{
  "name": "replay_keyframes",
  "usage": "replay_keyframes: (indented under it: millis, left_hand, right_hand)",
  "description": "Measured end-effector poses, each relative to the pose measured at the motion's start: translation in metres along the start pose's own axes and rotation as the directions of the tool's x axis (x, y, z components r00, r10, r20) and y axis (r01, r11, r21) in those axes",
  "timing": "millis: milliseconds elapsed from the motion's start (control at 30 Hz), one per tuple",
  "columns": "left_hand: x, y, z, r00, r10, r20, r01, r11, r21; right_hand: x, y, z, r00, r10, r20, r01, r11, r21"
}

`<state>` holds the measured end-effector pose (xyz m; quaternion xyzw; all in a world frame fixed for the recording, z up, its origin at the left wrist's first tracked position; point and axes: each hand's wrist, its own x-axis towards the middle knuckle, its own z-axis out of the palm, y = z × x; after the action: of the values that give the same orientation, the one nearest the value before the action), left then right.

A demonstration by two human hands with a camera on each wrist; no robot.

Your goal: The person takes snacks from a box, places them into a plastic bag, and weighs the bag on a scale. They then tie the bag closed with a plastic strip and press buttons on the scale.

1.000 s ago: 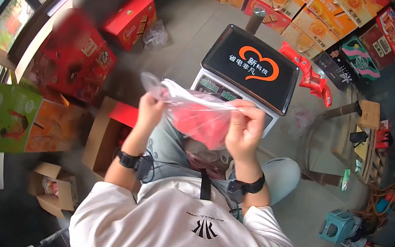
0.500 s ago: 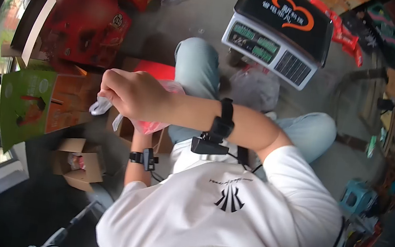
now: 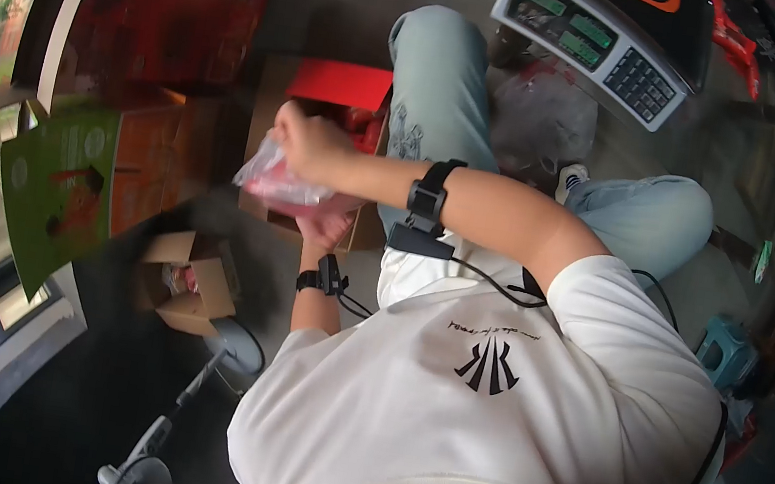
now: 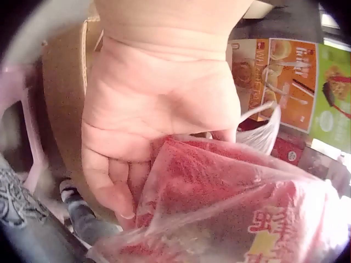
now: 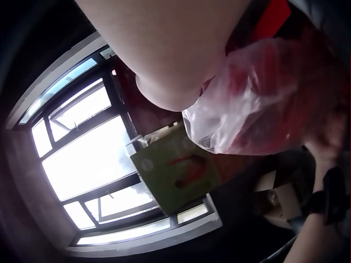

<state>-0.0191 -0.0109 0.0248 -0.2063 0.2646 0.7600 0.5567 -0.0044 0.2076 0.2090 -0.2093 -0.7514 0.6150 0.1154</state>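
A clear plastic bag point(image 3: 282, 183) with red contents hangs above an open cardboard box point(image 3: 273, 87) at my left. In the left wrist view, printed characters show through the bag point(image 4: 263, 224). My right hand point(image 3: 314, 147) grips the gathered top of the bag, its arm crossing in front of my body. Against the bag's lower side is my left hand point(image 3: 325, 225); in its wrist view the palm faces the camera and the fingers curl at the bag's corner, partly hidden by the plastic. Red packets point(image 3: 364, 127) show inside the box, below its red flap point(image 3: 340, 84).
A digital scale point(image 3: 599, 44) stands ahead to the right, with a crumpled plastic bag point(image 3: 544, 115) beside it. Green and orange cartons point(image 3: 58, 186) are at the left by the windows. A small open carton point(image 3: 189, 279) sits near a white stand fan point(image 3: 143, 465).
Both hands have carried the bag from in front of the scale to the box at my left. The right arm now crosses my body, and the head view has shifted left.
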Motion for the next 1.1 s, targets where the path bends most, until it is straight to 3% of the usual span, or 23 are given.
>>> replay_keyframes:
  millis: [67,100,133,200,233,267,333,400,467,500,533,567,600,667,700,733,800,833,1000,1067,1100]
  left_hand:
    - [-0.003,-0.001,0.017,0.999,-0.01,0.042,0.01,1.0,-0.007]
    - [-0.004,0.001,0.014,0.989,-0.008,0.145,0.015,0.999,-0.047]
    - [-0.002,-0.001,0.012,0.991,-0.001,0.133,0.008,0.998,-0.056]
    - [0.005,-0.003,0.011,0.969,0.102,-0.224,-0.085,0.993,0.086]
    - [0.007,-0.004,0.009,0.953,0.176,-0.248,-0.124,0.97,0.211]
    - [0.011,-0.004,0.007,0.951,0.175,-0.253,-0.122,0.97,0.212]
    - [0.017,-0.004,0.002,0.968,0.091,-0.235,0.007,0.922,0.387]
    - [0.019,-0.002,-0.012,0.951,0.148,-0.272,-0.004,0.885,0.466]
    - [0.029,0.007,-0.045,0.757,0.49,-0.433,0.009,0.655,0.756]
    - [0.028,0.011,-0.038,0.754,0.494,-0.432,0.007,0.652,0.758]
    - [0.026,0.015,-0.031,0.681,0.586,-0.439,-0.012,0.609,0.793]
    - [0.022,0.017,-0.025,0.599,0.67,-0.439,-0.024,0.562,0.827]
    - [0.018,0.023,-0.029,0.597,0.671,-0.439,-0.019,0.559,0.829]
    - [0.007,0.044,-0.044,0.558,0.781,-0.281,0.121,0.259,0.958]
    - [0.002,0.051,-0.044,0.509,0.844,-0.171,0.12,0.127,0.985]
    - [-0.006,0.053,-0.028,0.508,0.845,-0.167,0.124,0.12,0.985]
    - [-0.026,0.062,0.014,0.538,0.843,0.018,0.128,-0.103,0.986]
    - [-0.034,0.065,0.037,0.544,0.839,0.006,0.207,-0.141,0.968]
    - [-0.051,0.093,0.07,0.56,0.827,0.041,0.165,-0.16,0.973]
    - [-0.056,0.101,0.085,0.558,0.829,-0.045,0.229,-0.101,0.968]
    - [-0.06,0.104,0.095,0.557,0.831,-0.013,0.207,-0.124,0.97]
  right_hand:
    - [0.001,0.021,-0.002,0.995,0.101,-0.005,-0.101,0.994,-0.029]
    - [0.003,0.034,0.0,0.992,0.126,-0.014,-0.127,0.989,-0.075]
    - [0.005,0.05,0.005,0.988,0.15,-0.025,-0.152,0.981,-0.121]
    - [0.002,0.085,0.009,0.989,0.15,-0.016,-0.151,0.985,-0.081]
    - [0.002,0.097,0.008,0.99,0.137,-0.025,-0.139,0.987,-0.085]
    - [-0.001,0.111,0.003,0.98,0.198,0.032,-0.191,0.971,-0.145]
    - [-0.002,0.118,-0.004,0.979,0.198,0.04,-0.184,0.957,-0.226]
    - [-0.002,0.12,-0.004,0.977,0.198,0.085,-0.165,0.941,-0.296]
    - [-0.003,0.122,-0.002,0.971,0.199,0.13,-0.141,0.923,-0.357]
    - [-0.002,0.123,-0.001,0.973,0.212,0.094,-0.162,0.911,-0.38]
    - [-0.002,0.124,0.0,0.973,0.224,0.06,-0.183,0.898,-0.401]
    - [-0.002,0.125,0.001,0.973,0.224,0.062,-0.182,0.9,-0.396]
    - [-0.002,0.118,-0.003,0.962,0.265,0.057,-0.218,0.88,-0.422]
    - [-0.003,0.115,-0.004,0.949,0.31,0.051,-0.258,0.861,-0.439]
    - [-0.003,0.115,-0.003,0.948,0.316,0.045,-0.263,0.852,-0.452]
    - [-0.002,0.116,-0.002,0.946,0.321,0.037,-0.268,0.843,-0.466]
    - [-0.002,0.118,-0.002,0.95,0.312,0.03,-0.266,0.851,-0.453]
    - [-0.002,0.119,-0.001,0.953,0.303,0.02,-0.262,0.854,-0.448]
    - [-0.003,0.125,0.002,0.961,0.277,0.003,-0.249,0.867,-0.432]
    - [-0.003,0.126,0.001,0.965,0.262,-0.002,-0.236,0.865,-0.442]
    - [-0.003,0.124,0.0,0.963,0.269,0.026,-0.233,0.874,-0.427]
